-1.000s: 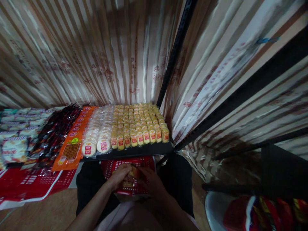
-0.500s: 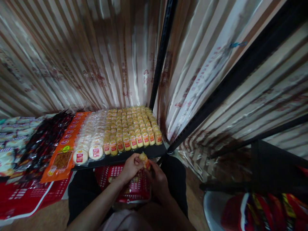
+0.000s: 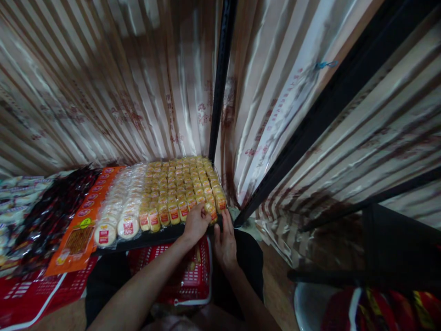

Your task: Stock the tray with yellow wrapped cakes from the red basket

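Small yellow wrapped snack cakes (image 3: 173, 214) with red labels stand in tight rows on a black shelf (image 3: 151, 237). At the right of the front row, my left hand (image 3: 196, 224) pinches one wrapped snack cake (image 3: 211, 211) between thumb and fingers, against the row. Just to its right, my right hand (image 3: 225, 243) has its fingers stretched out, the tips by the shelf edge below the last cake. Whether those fingertips touch the cakes I cannot tell. Below my hands a red basket (image 3: 208, 276) with a few loose wrapped pieces sits between my knees.
Left of the cakes are round white wrapped biscuits (image 3: 127, 227), an orange snack packet (image 3: 74, 239), dark packets (image 3: 51, 207) and white packets (image 3: 20, 197). Another red basket (image 3: 41, 294) stands at lower left. A black post (image 3: 220, 82) rises at the shelf's corner before pleated curtains (image 3: 138, 92).
Both hands have moved forward from above the basket to the shelf. The snack cake they held together is now at the front row in my left hand; my right hand has let go.
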`<action>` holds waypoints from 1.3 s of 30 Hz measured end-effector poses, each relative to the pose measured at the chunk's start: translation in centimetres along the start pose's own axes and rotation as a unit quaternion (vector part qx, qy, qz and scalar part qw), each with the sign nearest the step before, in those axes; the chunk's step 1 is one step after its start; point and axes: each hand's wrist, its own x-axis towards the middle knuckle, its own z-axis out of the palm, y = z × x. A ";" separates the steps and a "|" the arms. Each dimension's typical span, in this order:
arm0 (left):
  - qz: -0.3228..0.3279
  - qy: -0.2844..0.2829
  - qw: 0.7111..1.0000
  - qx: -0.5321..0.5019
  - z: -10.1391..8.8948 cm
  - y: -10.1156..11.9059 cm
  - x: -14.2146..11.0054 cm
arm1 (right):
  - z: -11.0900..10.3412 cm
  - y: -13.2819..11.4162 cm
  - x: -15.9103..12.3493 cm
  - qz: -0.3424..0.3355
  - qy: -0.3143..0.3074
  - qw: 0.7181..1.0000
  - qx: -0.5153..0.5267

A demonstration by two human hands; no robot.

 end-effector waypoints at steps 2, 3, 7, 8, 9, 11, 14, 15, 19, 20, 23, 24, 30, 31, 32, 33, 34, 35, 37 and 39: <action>0.005 0.003 1.000 0.025 0.1 0.1 0.4 | 0.0 0.2 0.6 0.016 -0.005 1.000 0.017; 0.006 0.005 0.999 0.034 0.2 0.2 0.5 | 0.0 0.2 0.9 0.023 -0.010 0.999 0.024; 0.008 0.011 0.999 0.044 0.5 0.2 1.0 | 0.2 0.4 2.1 0.043 -0.025 0.998 0.045; 0.012 0.011 0.999 0.045 0.6 0.2 1.0 | 0.3 0.5 2.3 0.046 -0.028 0.997 0.047; 0.017 0.011 0.999 0.048 0.6 0.3 1.1 | 0.4 0.6 2.4 0.048 -0.030 0.997 0.047; 0.029 0.007 0.998 0.057 0.7 0.4 1.1 | 0.7 0.8 2.6 0.049 -0.032 0.997 0.044; 0.038 0.012 0.997 0.069 0.9 0.7 1.2 | 1.2 1.2 2.6 0.049 -0.029 0.998 0.040; 0.037 0.015 0.997 0.072 0.9 0.7 1.2 | 1.4 1.3 2.5 0.049 -0.029 0.998 0.040; 0.033 0.021 0.995 0.089 1.1 0.7 1.4 | 1.6 1.9 2.3 0.038 -0.029 0.998 0.039; 0.036 0.021 0.995 0.091 1.2 0.7 1.4 | 1.6 2.0 2.3 0.030 -0.027 0.998 0.037; 0.040 0.022 0.995 0.084 1.3 0.5 1.5 | 1.6 2.4 2.2 0.004 -0.023 1.000 0.020; 0.038 0.023 0.996 0.081 1.4 0.5 1.4 | 1.7 2.5 2.2 -0.005 -0.020 1.000 0.013; 0.060 0.047 0.995 0.062 2.0 -0.4 1.1 | 2.2 3.1 2.1 -0.038 0.008 0.999 -0.018; 0.070 0.055 0.994 0.056 2.1 -0.7 1.0 | 2.2 3.2 2.1 -0.044 0.010 0.999 -0.022; 0.077 0.062 0.994 0.051 2.2 -0.9 0.8 | 2.2 3.2 2.1 -0.050 0.012 0.998 -0.027; 0.082 0.067 0.993 0.047 2.3 -1.1 0.6 | 2.3 3.2 2.1 -0.056 0.015 0.998 -0.032; 0.085 0.071 0.993 0.045 2.3 -1.3 0.4 | 2.3 3.2 2.1 -0.061 0.017 0.997 -0.036; 0.087 0.074 0.992 0.046 2.4 -1.5 0.0 | 2.3 3.1 2.1 -0.066 0.020 0.997 -0.041; 0.087 0.076 0.992 0.056 2.5 -1.8 -0.7 | 2.3 3.1 2.2 -0.075 0.024 0.996 -0.044; 0.089 0.060 0.991 0.077 2.7 -2.0 -1.6 | 2.3 3.0 2.2 -0.077 0.025 0.996 -0.041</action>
